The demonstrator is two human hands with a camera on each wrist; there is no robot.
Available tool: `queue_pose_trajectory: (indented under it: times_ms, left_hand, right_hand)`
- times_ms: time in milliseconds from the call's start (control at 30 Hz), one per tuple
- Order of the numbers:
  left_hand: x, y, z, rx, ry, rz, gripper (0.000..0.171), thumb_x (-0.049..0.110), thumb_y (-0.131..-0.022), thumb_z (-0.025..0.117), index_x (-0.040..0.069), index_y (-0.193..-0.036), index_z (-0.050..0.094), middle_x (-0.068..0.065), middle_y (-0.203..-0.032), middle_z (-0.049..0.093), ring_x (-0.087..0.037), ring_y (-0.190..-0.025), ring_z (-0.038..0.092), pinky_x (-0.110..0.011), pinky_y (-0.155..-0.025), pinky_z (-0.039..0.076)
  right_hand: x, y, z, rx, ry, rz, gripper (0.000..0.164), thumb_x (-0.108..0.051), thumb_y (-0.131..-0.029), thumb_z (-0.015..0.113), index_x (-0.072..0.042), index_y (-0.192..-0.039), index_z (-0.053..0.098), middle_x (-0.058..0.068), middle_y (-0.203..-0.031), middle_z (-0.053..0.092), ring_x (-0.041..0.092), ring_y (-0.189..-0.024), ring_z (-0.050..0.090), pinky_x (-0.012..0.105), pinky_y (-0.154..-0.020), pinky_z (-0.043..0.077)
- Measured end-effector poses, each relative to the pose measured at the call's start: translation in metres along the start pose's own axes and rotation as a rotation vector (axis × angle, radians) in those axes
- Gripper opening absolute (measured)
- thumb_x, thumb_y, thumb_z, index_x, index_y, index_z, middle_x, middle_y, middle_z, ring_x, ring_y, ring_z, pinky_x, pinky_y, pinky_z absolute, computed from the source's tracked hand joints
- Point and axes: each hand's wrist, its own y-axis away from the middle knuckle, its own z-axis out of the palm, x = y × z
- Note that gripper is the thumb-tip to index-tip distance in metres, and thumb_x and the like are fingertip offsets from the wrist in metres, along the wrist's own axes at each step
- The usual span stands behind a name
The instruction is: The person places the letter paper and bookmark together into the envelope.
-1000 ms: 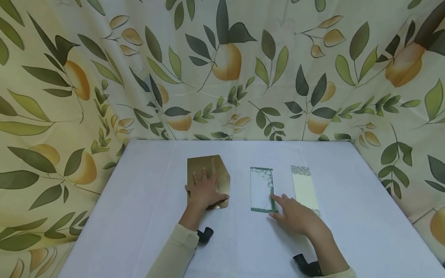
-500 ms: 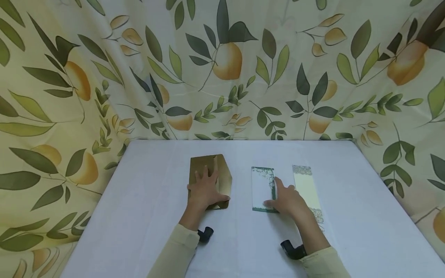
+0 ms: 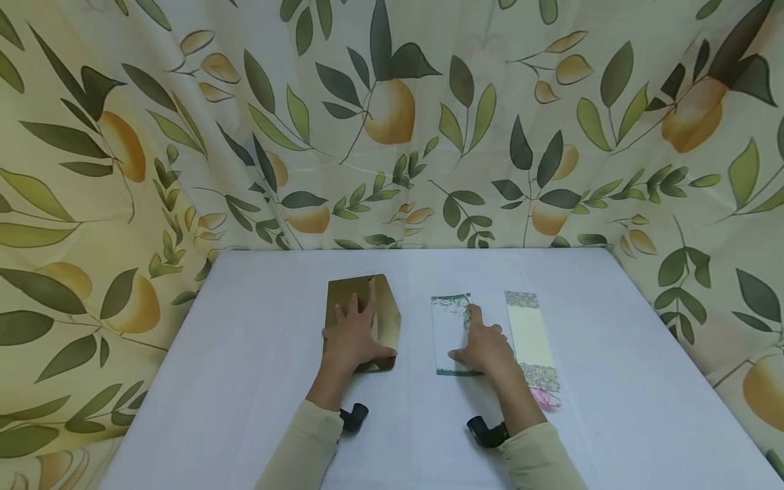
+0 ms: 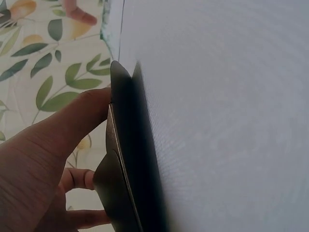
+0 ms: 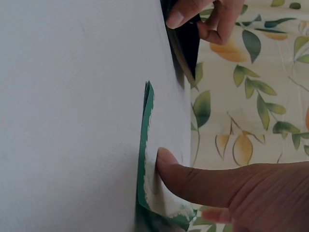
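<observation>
Left hand (image 3: 350,338) on a brown envelope (image 3: 387,313), right hand (image 3: 488,346) on a green-bordered card (image 3: 449,333).
Nearest are pale sleeves (image 3: 300,446); then the left hand, fingers spread, and the right hand, its thumb on the card, index finger stretched away. Right of this card lies a cream strip (image 3: 531,335), with pink cord (image 3: 545,399) at its near end. All three lie on a white table (image 3: 245,381); beyond it hangs a fruit-patterned curtain (image 3: 343,170).

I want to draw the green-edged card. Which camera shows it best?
The head view shows most of the green-edged card from above, though the right hand covers part. The right wrist view is closer but slanted, partly covered; the left wrist view gives only a sliver.
</observation>
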Motion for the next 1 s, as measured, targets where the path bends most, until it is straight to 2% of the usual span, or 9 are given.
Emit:
queue_pose_trajectory:
  times_ms: [100, 167, 267, 367, 533, 700, 800, 933, 1000]
  left_hand:
    - [-0.001, -0.001, 0.001, 0.006, -0.002, -0.001, 0.11, 0.059, -0.068, 0.092, 0.02, -0.158, 0.043, -0.022, -0.167, 0.022, -0.056, -0.147, 0.021, -0.084, -0.091, 0.035]
    - [-0.001, -0.001, 0.001, 0.011, -0.005, -0.006, 0.11, 0.059, -0.068, 0.092, 0.02, -0.158, 0.043, -0.021, -0.167, 0.022, -0.056, -0.148, 0.021, -0.084, -0.092, 0.034]
    - [-0.001, -0.002, 0.001, 0.007, -0.001, -0.004, 0.109, 0.059, -0.069, 0.092, 0.02, -0.159, 0.042, -0.02, -0.167, 0.021, -0.055, -0.148, 0.02, -0.083, -0.094, 0.032]
    - [0.001, -0.002, 0.0, 0.005, 0.008, 0.0, 0.109, 0.058, -0.069, 0.092, 0.021, -0.159, 0.042, -0.02, -0.168, 0.021, -0.055, -0.149, 0.019, -0.083, -0.096, 0.031]
    - [0.002, -0.001, -0.001, 0.0, 0.005, -0.002, 0.111, 0.059, -0.069, 0.091, 0.021, -0.16, 0.04, -0.02, -0.168, 0.021, -0.055, -0.148, 0.02, -0.083, -0.096, 0.032]
    - [0.003, 0.001, -0.002, -0.01, -0.007, -0.01, 0.111, 0.058, -0.07, 0.091, 0.021, -0.161, 0.039, -0.02, -0.168, 0.02, -0.055, -0.149, 0.02, -0.082, -0.096, 0.033]
    - [0.004, 0.002, -0.001, -0.019, -0.011, 0.002, 0.111, 0.059, -0.07, 0.091, 0.02, -0.16, 0.039, -0.021, -0.168, 0.019, -0.055, -0.148, 0.019, -0.081, -0.095, 0.034]
    - [0.007, 0.004, 0.001, -0.022, -0.01, 0.016, 0.11, 0.059, -0.07, 0.091, 0.019, -0.16, 0.04, -0.021, -0.168, 0.019, -0.056, -0.148, 0.019, -0.081, -0.096, 0.033]
    - [0.009, 0.004, 0.003, -0.02, -0.014, 0.013, 0.11, 0.06, -0.07, 0.091, 0.02, -0.16, 0.04, -0.021, -0.168, 0.02, -0.056, -0.149, 0.019, -0.081, -0.097, 0.033]
  right_hand:
    - [0.002, -0.002, 0.0, -0.026, -0.028, -0.029, 0.107, -0.02, -0.082, 0.09, -0.008, -0.159, 0.018, 0.039, -0.106, 0.049, 0.039, -0.076, 0.058, 0.048, -0.064, 0.051]
    - [0.003, -0.004, 0.0, -0.041, -0.033, -0.067, 0.102, -0.019, -0.082, 0.09, -0.009, -0.157, 0.022, 0.036, -0.107, 0.054, 0.037, -0.076, 0.059, 0.047, -0.065, 0.051]
    - [0.005, -0.006, -0.003, -0.05, -0.026, -0.111, 0.085, -0.017, -0.081, 0.091, -0.006, -0.148, 0.039, 0.032, -0.112, 0.064, 0.035, -0.083, 0.061, 0.048, -0.071, 0.051]
    - [0.006, -0.006, -0.009, -0.041, -0.056, -0.142, 0.063, -0.014, -0.083, 0.088, -0.002, -0.134, 0.054, 0.029, -0.125, 0.065, 0.036, -0.096, 0.062, 0.05, -0.079, 0.051]
    - [0.004, -0.002, -0.02, 0.01, -0.133, -0.228, 0.044, -0.009, -0.089, 0.081, 0.0, -0.129, 0.064, 0.027, -0.124, 0.065, 0.04, -0.107, 0.061, 0.054, -0.084, 0.05]
    - [0.001, -0.003, -0.024, 0.066, -0.168, -0.301, 0.045, -0.011, -0.091, 0.08, -0.005, -0.133, 0.065, 0.023, -0.122, 0.067, 0.037, -0.101, 0.063, 0.05, -0.077, 0.051]
    - [0.0, -0.004, -0.023, 0.097, -0.186, -0.309, 0.046, -0.012, -0.091, 0.08, -0.006, -0.135, 0.064, 0.021, -0.119, 0.068, 0.032, -0.086, 0.062, 0.043, -0.069, 0.049]
    - [-0.001, -0.005, -0.022, 0.109, -0.217, -0.319, 0.044, -0.011, -0.095, 0.075, -0.006, -0.137, 0.062, 0.018, -0.111, 0.068, 0.023, -0.067, 0.053, 0.036, -0.057, 0.044]
    - [-0.001, -0.005, -0.023, 0.102, -0.24, -0.326, 0.044, -0.01, -0.098, 0.071, -0.005, -0.14, 0.06, 0.02, -0.116, 0.068, 0.021, -0.068, 0.054, 0.035, -0.057, 0.044]
